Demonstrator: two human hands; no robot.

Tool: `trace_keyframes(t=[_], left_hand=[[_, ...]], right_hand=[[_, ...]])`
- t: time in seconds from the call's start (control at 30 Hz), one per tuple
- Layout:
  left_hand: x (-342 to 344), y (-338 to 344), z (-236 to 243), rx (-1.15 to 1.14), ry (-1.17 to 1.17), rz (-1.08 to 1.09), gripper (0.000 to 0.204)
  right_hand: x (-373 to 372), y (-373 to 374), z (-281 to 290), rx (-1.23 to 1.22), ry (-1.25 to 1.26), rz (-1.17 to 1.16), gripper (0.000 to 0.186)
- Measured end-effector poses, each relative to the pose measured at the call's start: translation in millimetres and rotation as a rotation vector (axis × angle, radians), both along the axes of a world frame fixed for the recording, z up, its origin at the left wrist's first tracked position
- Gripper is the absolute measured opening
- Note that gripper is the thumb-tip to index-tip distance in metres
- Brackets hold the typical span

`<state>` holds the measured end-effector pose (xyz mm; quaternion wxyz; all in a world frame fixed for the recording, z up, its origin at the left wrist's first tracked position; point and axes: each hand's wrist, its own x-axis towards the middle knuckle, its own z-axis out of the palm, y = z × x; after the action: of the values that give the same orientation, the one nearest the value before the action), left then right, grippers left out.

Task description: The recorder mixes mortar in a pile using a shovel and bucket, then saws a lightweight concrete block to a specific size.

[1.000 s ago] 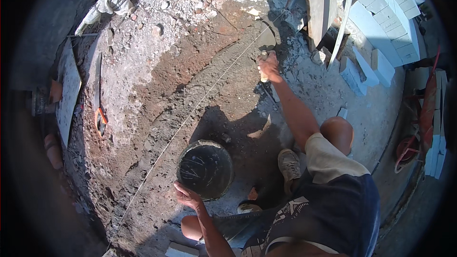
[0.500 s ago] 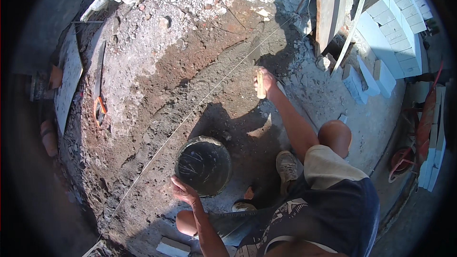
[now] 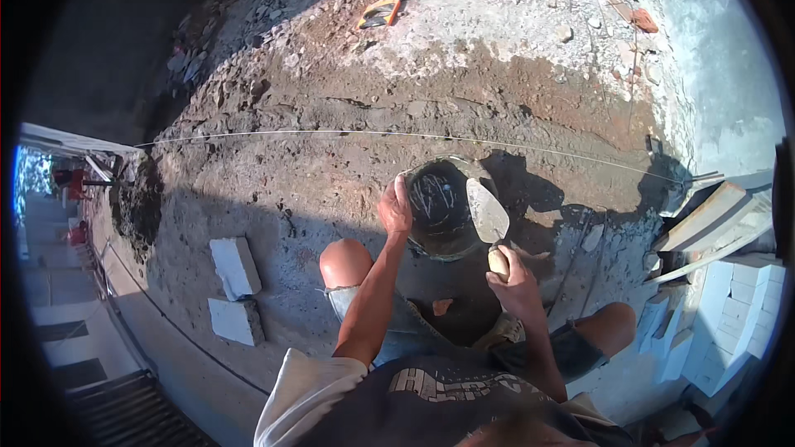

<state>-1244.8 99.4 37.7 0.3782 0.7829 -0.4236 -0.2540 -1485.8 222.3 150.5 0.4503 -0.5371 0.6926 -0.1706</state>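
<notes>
A dark round bucket (image 3: 436,213) with a mortar-crusted rim stands on the ground before me; pale scrape marks streak its inside. My left hand (image 3: 396,209) grips the bucket's left rim, fingers bent over the edge. In my right hand (image 3: 515,283) is a pointed trowel (image 3: 487,213), held by its wooden handle. The blade is coated with grey residue and lies over the right rim of the bucket, pointing away from me. Beyond the bucket, a taut white string (image 3: 356,132) runs across a rough strip of wet grey mortar (image 3: 315,118).
An orange-handled handsaw (image 3: 382,14) lies at the far side among rubble. Two pale blocks (image 3: 235,267) rest at the left. Leaning boards (image 3: 704,215) and stacked light blocks (image 3: 749,306) stand at the right. A brick fragment (image 3: 443,306) lies near my feet.
The view has swung left. My right hand has brought the trowel back from the mortar strip to the bucket. My left hand still holds the bucket's rim.
</notes>
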Motion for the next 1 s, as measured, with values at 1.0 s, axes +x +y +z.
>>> trace_keyframes(t=[1.0], left_hand=[[133,460,275,0.981,0.272,0.037,0.079]], right_hand=[[-219,121,215,0.346,0.371,-0.049,0.070]])
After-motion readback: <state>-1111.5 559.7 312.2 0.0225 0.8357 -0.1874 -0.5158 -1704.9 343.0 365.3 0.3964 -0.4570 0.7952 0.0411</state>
